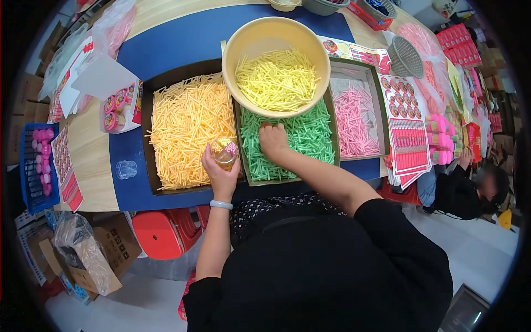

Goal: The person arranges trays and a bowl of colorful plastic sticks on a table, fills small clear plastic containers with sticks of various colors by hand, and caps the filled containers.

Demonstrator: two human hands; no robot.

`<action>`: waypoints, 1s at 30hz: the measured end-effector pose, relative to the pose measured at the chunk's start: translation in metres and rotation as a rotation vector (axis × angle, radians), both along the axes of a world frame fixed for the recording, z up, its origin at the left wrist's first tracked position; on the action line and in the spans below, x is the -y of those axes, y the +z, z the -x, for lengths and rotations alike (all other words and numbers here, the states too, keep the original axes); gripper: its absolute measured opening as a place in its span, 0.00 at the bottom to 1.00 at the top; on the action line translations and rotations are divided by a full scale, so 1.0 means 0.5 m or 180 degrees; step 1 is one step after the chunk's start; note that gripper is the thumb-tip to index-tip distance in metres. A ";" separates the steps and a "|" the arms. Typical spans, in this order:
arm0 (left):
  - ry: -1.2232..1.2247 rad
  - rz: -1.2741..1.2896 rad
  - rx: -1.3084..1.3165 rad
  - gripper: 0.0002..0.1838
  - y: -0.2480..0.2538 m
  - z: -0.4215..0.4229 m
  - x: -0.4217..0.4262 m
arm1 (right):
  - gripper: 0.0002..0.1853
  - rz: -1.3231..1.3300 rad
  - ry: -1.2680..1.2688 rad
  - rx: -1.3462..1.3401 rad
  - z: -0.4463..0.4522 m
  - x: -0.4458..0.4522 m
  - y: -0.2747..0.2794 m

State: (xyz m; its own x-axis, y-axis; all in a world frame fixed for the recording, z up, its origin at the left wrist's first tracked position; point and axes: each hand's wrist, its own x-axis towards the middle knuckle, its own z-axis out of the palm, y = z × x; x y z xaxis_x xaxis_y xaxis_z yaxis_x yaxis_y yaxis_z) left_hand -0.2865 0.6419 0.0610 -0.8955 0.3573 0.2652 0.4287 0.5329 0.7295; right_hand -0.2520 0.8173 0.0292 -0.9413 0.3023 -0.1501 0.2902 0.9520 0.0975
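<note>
My left hand is wrapped round a small clear plastic cup, tilted so its open top shows yellow and pink stick ends. It is held over the near right corner of the orange sticks, which fill a dark shallow box. My right hand reaches into the green sticks in the middle box, fingers curled downward and their tips buried. Above the green box rests a cream basin of yellow sticks. Pink sticks lie in the box at right.
A spare clear cup lies on the blue mat left of the boxes. Sticker sheets, a grey basket and pink-lidded tubs stand right. A blue basket is far left, a red stool below. Another person sits at right.
</note>
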 end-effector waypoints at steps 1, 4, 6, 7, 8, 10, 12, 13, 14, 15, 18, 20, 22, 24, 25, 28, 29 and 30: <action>0.0013 0.0044 -0.0120 0.38 0.013 -0.003 0.006 | 0.11 0.0090 0.0163 -0.0168 -0.004 -0.011 0.012; 0.0033 0.0108 -0.0368 0.37 0.061 -0.002 0.002 | 0.09 0.0243 0.0483 -0.0511 -0.012 -0.057 0.050; -0.0415 0.0015 -0.0430 0.35 0.117 -0.003 -0.020 | 0.08 0.0549 0.0767 -0.0490 -0.025 -0.096 0.068; -0.0623 -0.0034 -0.0455 0.35 0.144 -0.010 -0.035 | 0.08 0.0702 0.0925 -0.0470 -0.032 -0.114 0.079; -0.0828 -0.0078 -0.0484 0.34 0.162 -0.018 -0.051 | 0.08 0.0859 0.1085 -0.0455 -0.036 -0.126 0.089; -0.1670 0.0046 -0.0500 0.32 0.178 -0.011 -0.127 | 0.08 0.0987 0.1093 -0.0353 -0.037 -0.137 0.118; -0.1957 0.0776 -0.0639 0.33 0.148 -0.007 -0.190 | 0.08 0.1250 0.1105 -0.0136 -0.040 -0.148 0.150; -0.2093 0.1015 -0.0624 0.33 0.132 -0.005 -0.213 | 0.09 0.1379 0.1109 -0.0027 -0.042 -0.152 0.162; -0.2108 0.1006 -0.0640 0.33 0.128 -0.006 -0.226 | 0.09 0.1366 0.1093 -0.0038 -0.046 -0.156 0.171; -0.2076 0.1116 -0.0235 0.33 0.125 -0.006 -0.238 | 0.09 0.1382 0.1114 -0.0019 -0.049 -0.159 0.181; -0.1967 0.1460 0.1009 0.32 0.111 -0.010 -0.265 | 0.11 0.1467 0.1157 0.0055 -0.066 -0.167 0.195; -0.2041 0.1297 0.0872 0.29 0.079 -0.015 -0.273 | 0.11 0.1753 0.0930 -0.0114 -0.077 -0.174 0.192; -0.2114 0.0931 0.0615 0.24 0.048 -0.018 -0.277 | 0.12 0.2295 0.0542 -0.0431 -0.087 -0.185 0.188; -0.2164 0.0764 0.0504 0.21 0.033 -0.018 -0.271 | 0.12 0.2580 0.0321 -0.0590 -0.097 -0.195 0.181; -0.2277 0.0882 0.0537 0.18 0.034 -0.015 -0.265 | 0.13 0.2688 0.0257 -0.0588 -0.102 -0.203 0.174; -0.2588 0.1222 0.0630 0.10 0.037 -0.002 -0.247 | 0.15 0.2999 0.0097 -0.0571 -0.115 -0.225 0.153; -0.2576 0.1224 0.0639 0.10 0.032 0.000 -0.242 | 0.15 0.3007 0.0105 -0.0562 -0.120 -0.229 0.145; -0.2392 0.0812 0.1814 0.09 0.026 0.003 -0.236 | 0.15 0.3133 -0.0106 -0.0575 -0.126 -0.230 0.136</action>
State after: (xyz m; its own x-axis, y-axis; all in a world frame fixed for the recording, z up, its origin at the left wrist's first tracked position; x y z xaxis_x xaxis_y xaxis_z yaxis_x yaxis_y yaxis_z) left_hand -0.2880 0.7600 0.0741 -0.3809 0.8741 -0.3015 0.3400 0.4356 0.8334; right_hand -0.1889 0.9321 0.0973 -0.9680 0.1471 -0.2033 0.2509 0.5762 -0.7778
